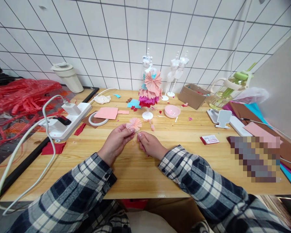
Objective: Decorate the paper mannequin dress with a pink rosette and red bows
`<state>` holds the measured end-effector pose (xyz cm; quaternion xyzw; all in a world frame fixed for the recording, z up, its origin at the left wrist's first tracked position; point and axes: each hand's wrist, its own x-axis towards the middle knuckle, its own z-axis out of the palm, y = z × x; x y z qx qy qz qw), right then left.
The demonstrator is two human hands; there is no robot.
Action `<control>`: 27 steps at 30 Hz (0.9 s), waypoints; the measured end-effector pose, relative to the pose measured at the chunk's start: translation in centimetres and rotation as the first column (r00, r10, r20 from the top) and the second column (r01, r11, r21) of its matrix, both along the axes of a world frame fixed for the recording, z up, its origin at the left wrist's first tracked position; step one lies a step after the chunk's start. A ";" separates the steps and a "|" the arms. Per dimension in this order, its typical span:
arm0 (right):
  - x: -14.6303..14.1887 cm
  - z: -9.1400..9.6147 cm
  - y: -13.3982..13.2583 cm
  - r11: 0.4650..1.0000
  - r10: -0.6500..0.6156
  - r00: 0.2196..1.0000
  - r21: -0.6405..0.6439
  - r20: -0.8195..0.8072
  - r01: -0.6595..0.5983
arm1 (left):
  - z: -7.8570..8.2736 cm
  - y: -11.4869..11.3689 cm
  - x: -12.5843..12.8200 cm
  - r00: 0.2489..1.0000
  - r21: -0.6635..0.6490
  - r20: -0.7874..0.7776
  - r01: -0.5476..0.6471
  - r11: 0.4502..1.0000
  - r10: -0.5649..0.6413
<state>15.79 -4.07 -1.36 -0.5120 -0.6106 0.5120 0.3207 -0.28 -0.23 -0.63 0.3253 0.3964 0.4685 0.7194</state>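
My left hand (118,139) pinches a small pleated pink paper rosette (133,124) between thumb and fingers, just above the table. Close beside it, my right hand (149,144) is closed around a thin stick-like thing (136,132), whose tip reaches the rosette's lower edge; most of it is hidden in the fingers. Behind the hands stands a small white mannequin dressed in a tiered paper dress (150,94) of pink, magenta and red, with a larger pleated pink fan (153,81) on its front. Pink paper scraps (152,127) lie just beyond my right hand.
A pink bowl (172,112), cardboard box (193,96) and bare mannequins (177,69) stand behind. Left are a power strip (72,121) with looping cables, tape roll (98,123) and pink paper (106,113). Right are a small packet (210,139), phone stand (223,118) and bottle (230,89).
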 end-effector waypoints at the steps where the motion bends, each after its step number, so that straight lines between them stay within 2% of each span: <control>1: 0.0 0.0 0.0 1.000 0.000 1.000 -0.002 0.008 0.000 | 0.0 0.0 0.0 1.000 0.001 0.002 -0.001 1.000 0.001; 6: 0.0 0.4 0.1 0.999 0.000 1.000 -0.036 0.021 0.001 | 0.5 -0.2 0.0 0.999 -0.006 -0.010 -0.034 0.999 0.034; 13: 0.1 0.5 0.0 0.994 -0.014 0.996 -0.109 -0.087 0.005 | 0.7 -0.1 -0.1 0.999 0.006 -0.012 -0.041 0.999 0.041; 27: 0.3 0.3 0.1 0.996 0.007 0.994 -0.085 -0.106 -0.017 | 0.5 -0.1 -0.1 0.999 0.038 -0.040 -0.027 0.999 0.028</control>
